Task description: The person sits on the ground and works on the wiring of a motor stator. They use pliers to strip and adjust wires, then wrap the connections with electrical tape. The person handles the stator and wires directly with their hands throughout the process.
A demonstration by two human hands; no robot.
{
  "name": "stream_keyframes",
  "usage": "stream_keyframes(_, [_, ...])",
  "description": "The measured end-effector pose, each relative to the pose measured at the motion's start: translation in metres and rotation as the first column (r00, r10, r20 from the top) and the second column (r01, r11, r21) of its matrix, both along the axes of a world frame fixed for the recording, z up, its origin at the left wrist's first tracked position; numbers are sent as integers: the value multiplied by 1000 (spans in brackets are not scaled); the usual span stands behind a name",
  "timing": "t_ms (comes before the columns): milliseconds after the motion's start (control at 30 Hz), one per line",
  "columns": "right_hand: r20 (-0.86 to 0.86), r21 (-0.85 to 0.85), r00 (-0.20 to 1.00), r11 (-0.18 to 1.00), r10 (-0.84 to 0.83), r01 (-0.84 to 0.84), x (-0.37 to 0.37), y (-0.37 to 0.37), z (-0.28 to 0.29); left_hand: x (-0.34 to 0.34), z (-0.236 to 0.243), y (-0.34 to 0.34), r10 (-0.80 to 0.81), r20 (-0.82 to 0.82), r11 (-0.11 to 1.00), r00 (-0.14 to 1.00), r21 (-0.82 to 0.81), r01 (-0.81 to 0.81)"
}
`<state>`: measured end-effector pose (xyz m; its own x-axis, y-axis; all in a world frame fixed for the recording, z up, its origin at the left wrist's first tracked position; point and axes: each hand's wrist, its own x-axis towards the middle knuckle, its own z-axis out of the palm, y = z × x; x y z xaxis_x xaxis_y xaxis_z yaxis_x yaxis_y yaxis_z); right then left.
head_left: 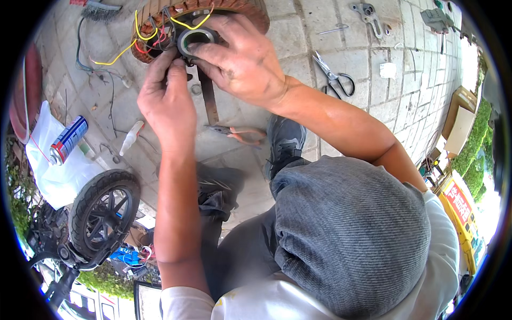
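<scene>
A ring-shaped motor winding core point(255, 12) with copper coils lies at the top, with yellow wires point(118, 60) and some red ones coming out of it. In front of it, my right hand point(245, 61) grips a dark ring with a pale inner rim point(185, 41); its thumb reaches into the opening. Whether this is a tape roll or a bearing I cannot tell. Just left of and below the ring, my left hand point(170, 104) is closed, thumb and finger pinched beside the wires. What sits between those fingertips is hidden. Below the ring, a dark flat bar point(208, 104) extends toward me.
Orange-handled pliers point(246, 134) lie near my shoes; black-handled scissors point(336, 77) and a metal plate point(368, 18) are to the right. Leftward are a small bottle point(131, 138), spray can point(69, 140), white plastic bag point(56, 178) and upright wheel point(79, 210). A brush point(98, 10) lies at far left.
</scene>
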<state>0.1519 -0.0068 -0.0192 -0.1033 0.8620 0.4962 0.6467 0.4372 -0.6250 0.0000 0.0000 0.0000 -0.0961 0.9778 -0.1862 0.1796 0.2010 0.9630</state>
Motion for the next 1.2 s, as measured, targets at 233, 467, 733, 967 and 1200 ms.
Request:
stream_keyframes(233, [-22,-61,1000,998,-4,2,6,-2,5,-18,-5,20,-241,-170,967,956,46,252])
stream_keyframes(467, [-52,-73,998,997,-18,15,5,-3,4,-23,1,31,-312,-466,885,828,174,431])
stream_keyframes(733, [-19,-112,1000,994,8,-10,5,-3,9,-13,-18,26,-151,-449,925,881,249,286])
stream_keyframes(967, [69,-100,986,985,150,-143,15,-2,12,-14,-20,21,-125,-320,933,939,284,221])
stream_keyframes(1200, [-20,-297,995,950,94,-96,6,-14,21,-13,-10,14,-98,-41,991,994,84,101])
